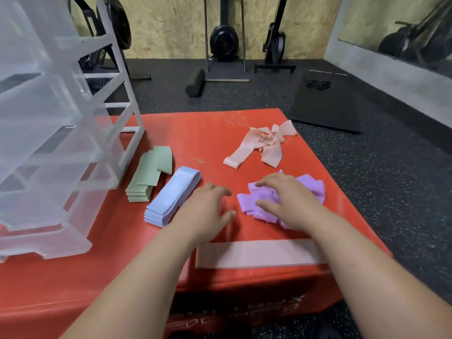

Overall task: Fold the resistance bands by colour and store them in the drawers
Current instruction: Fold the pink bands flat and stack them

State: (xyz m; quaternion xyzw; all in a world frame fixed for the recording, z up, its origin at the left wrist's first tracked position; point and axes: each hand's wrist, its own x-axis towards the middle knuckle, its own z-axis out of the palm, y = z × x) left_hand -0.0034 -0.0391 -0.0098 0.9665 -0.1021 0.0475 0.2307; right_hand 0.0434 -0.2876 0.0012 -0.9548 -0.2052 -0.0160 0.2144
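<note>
Right hand (291, 201) lies palm-down on the heap of purple bands (314, 189), fingers spread and nearly straight, thumb out to the side. It covers the middle of the heap, so the number of bands there cannot be told. Left hand (208, 207) is just beside it over the bare red worktop (208, 133), holding nothing, with its fingers loosely bent. Its fingertips are smeared with blur, and whether they touch the surface is unclear.

The drawer unit (49, 118) stands on the left of the worktop, cut off by the top and left edges of the view. What is inside it cannot be made out through the cloudy plastic. A flat pink band (256, 256) lies along the near edge, its right end hidden under the right forearm. The left forearm crosses the near corner of the blue bands (171, 196). Lettering (234, 311) on the front face of the worktop is partly hidden and unreadable.

The purple bands are wide fabric loops, crumpled and overlapping, not folded. The blue bands form a neat folded stack lying slantwise between the left hand and the green bands (146, 177). The green bands are also folded and stacked, with the top pieces lying askew, just beside the foot of the drawer unit. The tangled pink bands (266, 143) lie loose and twisted at the far right of the worktop, apart from both hands.
</note>
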